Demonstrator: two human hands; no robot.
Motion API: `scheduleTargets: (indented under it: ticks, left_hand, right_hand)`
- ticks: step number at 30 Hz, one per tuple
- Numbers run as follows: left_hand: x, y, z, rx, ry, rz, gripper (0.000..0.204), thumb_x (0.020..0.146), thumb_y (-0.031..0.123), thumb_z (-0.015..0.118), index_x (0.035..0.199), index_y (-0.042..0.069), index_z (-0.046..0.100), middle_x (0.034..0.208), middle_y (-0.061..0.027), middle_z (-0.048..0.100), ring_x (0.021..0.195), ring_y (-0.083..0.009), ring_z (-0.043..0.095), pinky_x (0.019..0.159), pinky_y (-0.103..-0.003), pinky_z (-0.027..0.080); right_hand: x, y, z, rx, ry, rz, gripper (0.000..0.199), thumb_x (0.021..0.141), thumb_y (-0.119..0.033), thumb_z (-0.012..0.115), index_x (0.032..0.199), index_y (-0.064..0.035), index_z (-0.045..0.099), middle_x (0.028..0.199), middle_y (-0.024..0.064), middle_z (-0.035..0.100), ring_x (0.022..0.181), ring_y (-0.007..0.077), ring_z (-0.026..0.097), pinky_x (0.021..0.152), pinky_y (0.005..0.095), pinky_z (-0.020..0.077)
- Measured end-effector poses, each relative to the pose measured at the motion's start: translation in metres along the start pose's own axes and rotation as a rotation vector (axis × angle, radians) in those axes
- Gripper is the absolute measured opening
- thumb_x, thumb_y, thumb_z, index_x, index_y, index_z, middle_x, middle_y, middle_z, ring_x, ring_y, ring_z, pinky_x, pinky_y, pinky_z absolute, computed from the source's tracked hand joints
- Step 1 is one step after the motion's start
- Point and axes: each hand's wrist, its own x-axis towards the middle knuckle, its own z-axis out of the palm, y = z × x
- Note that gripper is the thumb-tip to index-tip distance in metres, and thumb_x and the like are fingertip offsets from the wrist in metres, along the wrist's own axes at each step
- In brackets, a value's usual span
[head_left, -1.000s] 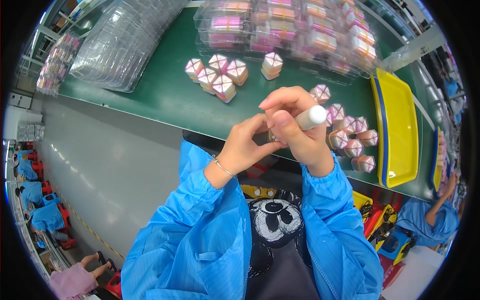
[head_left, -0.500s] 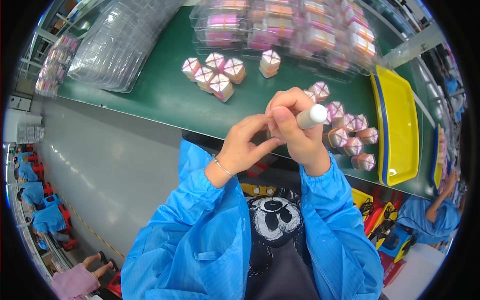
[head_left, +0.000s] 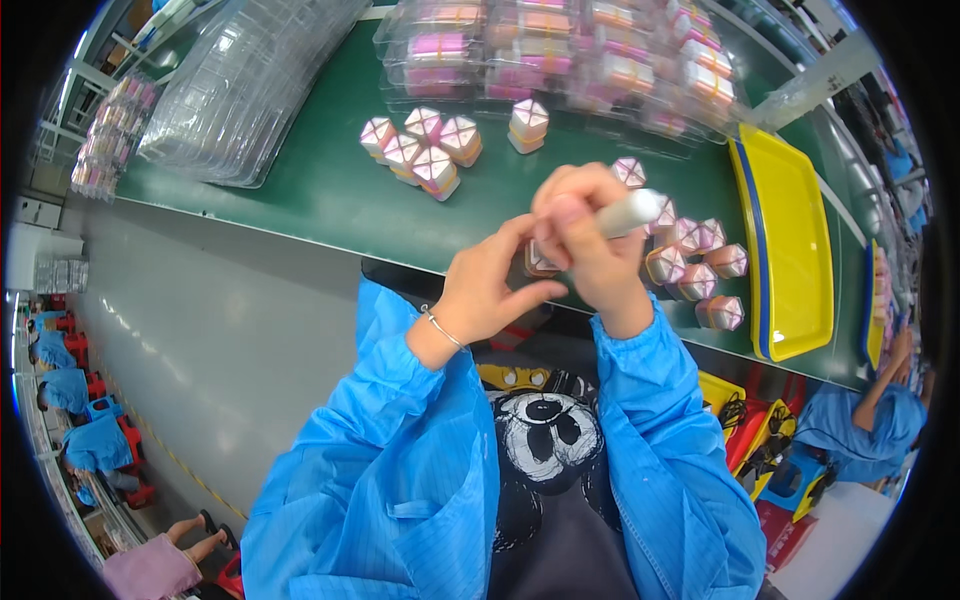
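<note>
The right hand's fingers (head_left: 570, 207) are closed around a white, round-ended stick (head_left: 630, 213), blurred as if caught in motion, and compared with half a second ago its blunt end has swung up and over, so more of its side now shows. With that shift, more of a small faceted block (head_left: 538, 262) has come into view at the middle of the frame, its pale, pink-lined top peeking between the two hands; I take that as the stick being drawn off or moved to another spot on the block. The left hand (head_left: 480, 285) curves around the block, index above and thumb stretched below, though I cannot tell whether it pinches the block or merely steadies it. The right hand (head_left: 595, 240) rises from the lower right, palm turned inward; the left comes up from lower centre with its wrist bent in, a thin bracelet (head_left: 440, 330) below. Farther out on the green bench (head_left: 340, 195), five similar blocks (head_left: 436, 172) cluster upper centre-left, one stands alone at upper centre, and more crowd right of the stick, beside yellow trays (head_left: 808, 250).
</note>
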Motion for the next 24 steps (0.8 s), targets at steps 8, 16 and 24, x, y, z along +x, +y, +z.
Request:
scheduleTargets:
  ticks: [8, 16, 24]
  left_hand:
    - [0.003, -0.010, -0.003, -0.464, -0.127, -0.095, 0.060, 0.088, 0.042, 0.072, 0.130, 0.004, 0.052, 0.107, -0.0051, 0.065, 0.094, -0.0145, 0.064, 0.083, -0.029, 0.051]
    - [0.013, -0.008, -0.005, -0.745, -0.142, -0.173, 0.112, 0.071, 0.089, 0.045, 0.142, 0.004, 0.033, 0.116, -0.0068, 0.057, 0.098, -0.0127, 0.059, 0.076, -0.025, 0.051]
    - [0.028, -0.022, -0.005, -0.532, 0.169, -0.012, 0.057, 0.104, 0.046, 0.038, 0.137, 0.000, 0.038, 0.123, -0.0133, 0.054, 0.106, -0.0199, 0.058, 0.090, -0.032, 0.047]
  right_hand:
    - [-0.001, -0.071, -0.021, -0.302, 0.235, 0.100, 0.011, 0.098, -0.014, 0.059, 0.097, -0.0031, 0.061, 0.073, 0.0000, 0.055, 0.048, 0.0025, 0.041, 0.042, 0.0195, 0.0289]
    - [-0.006, -0.049, 0.007, -0.808, 0.027, 0.410, 0.024, 0.089, -0.024, 0.070, 0.097, -0.0017, 0.070, 0.075, 0.0103, 0.069, 0.062, 0.0146, 0.062, 0.055, 0.0310, 0.0454]
    - [-0.016, -0.051, -0.020, -0.914, -0.025, 0.390, 0.029, 0.080, -0.022, 0.079, 0.096, -0.0011, 0.068, 0.071, 0.0125, 0.063, 0.059, 0.0206, 0.055, 0.057, 0.0335, 0.0451]
